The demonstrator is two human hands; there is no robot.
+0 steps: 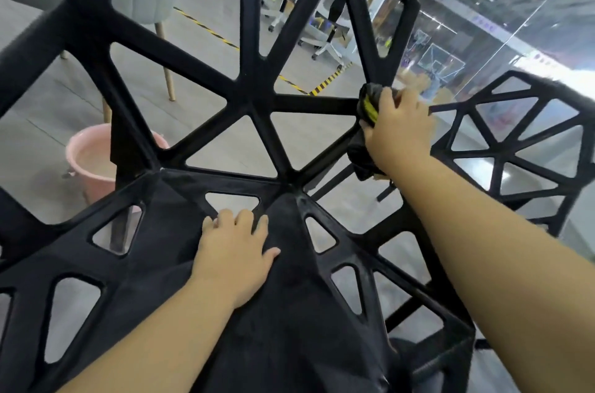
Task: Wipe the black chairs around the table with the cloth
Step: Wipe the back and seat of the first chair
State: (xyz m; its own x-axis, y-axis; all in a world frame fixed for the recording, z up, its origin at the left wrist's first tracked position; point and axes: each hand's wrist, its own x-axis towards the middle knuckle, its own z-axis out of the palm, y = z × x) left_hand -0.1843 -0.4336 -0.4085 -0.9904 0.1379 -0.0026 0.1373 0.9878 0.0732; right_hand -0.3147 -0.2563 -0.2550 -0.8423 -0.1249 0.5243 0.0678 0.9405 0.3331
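A black chair [257, 93] with a web of triangular openings fills the view, its backrest rising ahead and its seat below. My right hand [397, 132] grips a dark cloth with a yellow patch [368, 106] and holds it against the backrest's right edge. My left hand [236, 251] rests flat on the seat with fingers spread, near the seam where seat meets back. A second black chair [515, 148] of the same pattern stands to the right, just beyond my right hand.
A pink bucket [90, 164] stands on the grey floor at the left, seen through the backrest. A grey padded chair with wooden legs [145, 6] is farther back. White office chairs [325, 35] and yellow-black floor tape [206, 27] lie beyond. A glass wall runs along the right.
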